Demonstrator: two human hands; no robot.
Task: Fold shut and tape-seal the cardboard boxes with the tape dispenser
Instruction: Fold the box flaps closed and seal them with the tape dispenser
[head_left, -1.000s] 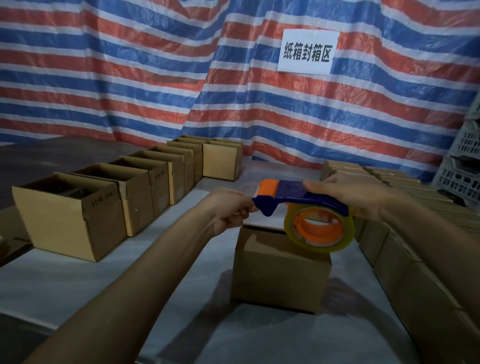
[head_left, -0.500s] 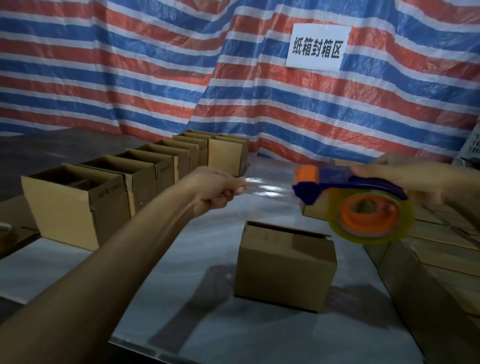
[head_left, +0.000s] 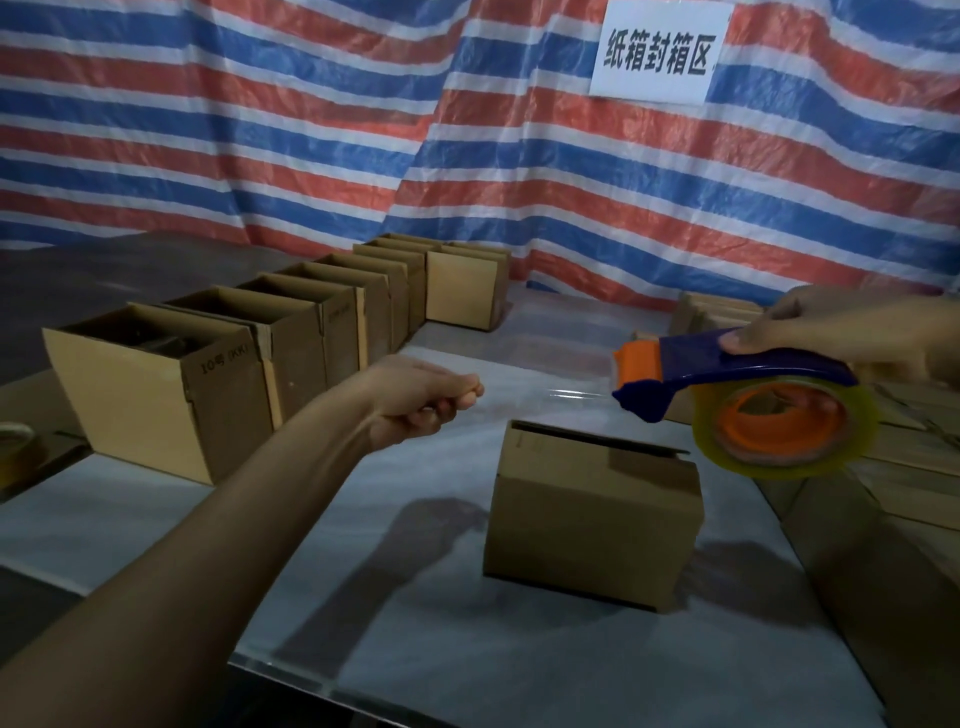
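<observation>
Head view: my left hand (head_left: 426, 405) pinches loose end of clear tape (head_left: 545, 396), fingers curled tight. My right hand (head_left: 831, 332) grips blue handle of tape dispenser (head_left: 727, 371), thumb on top. Tape is pulled flat between both hands, above box (head_left: 592, 519), ready to lay over top slit. Box sits mid table (head_left: 415, 649), nearer right edge, flaps folded down, no tape on it that I can see. Row of open boxes (head_left: 156, 395) waits along left edge, out of way.
</observation>
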